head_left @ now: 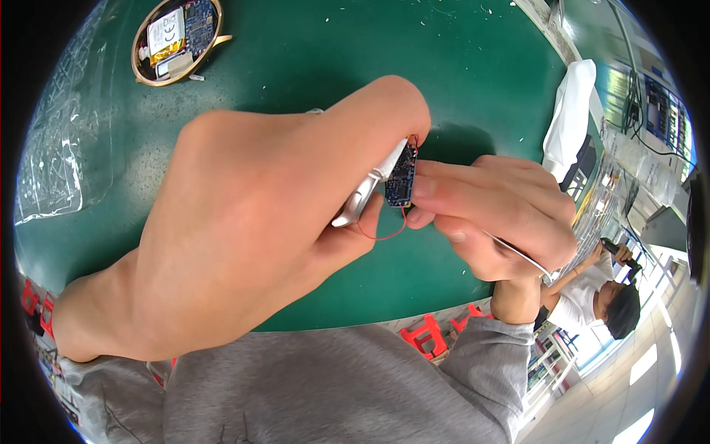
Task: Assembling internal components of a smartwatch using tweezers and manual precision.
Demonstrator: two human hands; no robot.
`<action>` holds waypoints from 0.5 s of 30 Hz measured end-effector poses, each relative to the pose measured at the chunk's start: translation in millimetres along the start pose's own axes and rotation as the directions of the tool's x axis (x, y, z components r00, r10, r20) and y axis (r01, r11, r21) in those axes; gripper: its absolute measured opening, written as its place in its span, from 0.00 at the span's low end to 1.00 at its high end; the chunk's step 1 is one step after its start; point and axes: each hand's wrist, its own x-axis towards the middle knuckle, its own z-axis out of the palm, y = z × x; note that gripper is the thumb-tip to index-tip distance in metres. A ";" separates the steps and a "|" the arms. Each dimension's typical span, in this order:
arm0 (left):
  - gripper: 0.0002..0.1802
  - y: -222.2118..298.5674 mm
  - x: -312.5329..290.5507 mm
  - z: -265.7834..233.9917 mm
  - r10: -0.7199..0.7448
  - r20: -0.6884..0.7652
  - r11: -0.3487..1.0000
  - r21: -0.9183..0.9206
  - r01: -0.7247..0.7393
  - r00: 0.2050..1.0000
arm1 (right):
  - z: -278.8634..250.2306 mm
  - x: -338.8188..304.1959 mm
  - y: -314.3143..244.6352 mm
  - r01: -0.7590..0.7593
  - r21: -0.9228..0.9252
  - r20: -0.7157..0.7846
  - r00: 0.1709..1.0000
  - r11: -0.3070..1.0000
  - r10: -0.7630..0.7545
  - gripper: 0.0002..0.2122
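My left hand (274, 192) is closed, its thumb and fingers gripping a small blue circuit board (400, 181) above the table. A shiny silver-white part (366, 192) sits against the board's left side, in the same grip. From the board's lower end a thin red wire (384, 238) loops round towards my left fingers. My right hand (503, 211) is curled, with its fingertips at the board's right edge. Across its palm runs a thin metal tool (518, 251), mostly covered by the fingers; its tip is hidden.
At the far left of the green table (296, 59) lies a round gold-rimmed case (134, 59) containing a battery and circuit board. Clear plastic (63, 163) covers the left edge. Right of the table are a white item (569, 115) and another person (592, 296). Red stools (424, 337) stand below.
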 end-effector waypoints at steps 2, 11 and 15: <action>0.22 -2.7 -0.6 -1.0 0.039 0.009 0.998 0.046 -0.040 0.999 | 0.9 -0.1 0.4 -0.012 0.003 -0.043 0.999 1.000 0.012 0.09; 0.24 -1.7 -0.1 -3.5 0.040 0.059 0.992 0.118 -0.047 0.997 | -2.6 2.4 1.6 0.036 0.076 0.042 0.998 0.996 -0.039 0.08; 0.24 -0.5 0.4 -3.6 0.054 0.058 0.989 0.135 -0.061 0.997 | -3.9 1.7 1.1 0.001 0.085 0.005 1.000 0.996 -0.002 0.08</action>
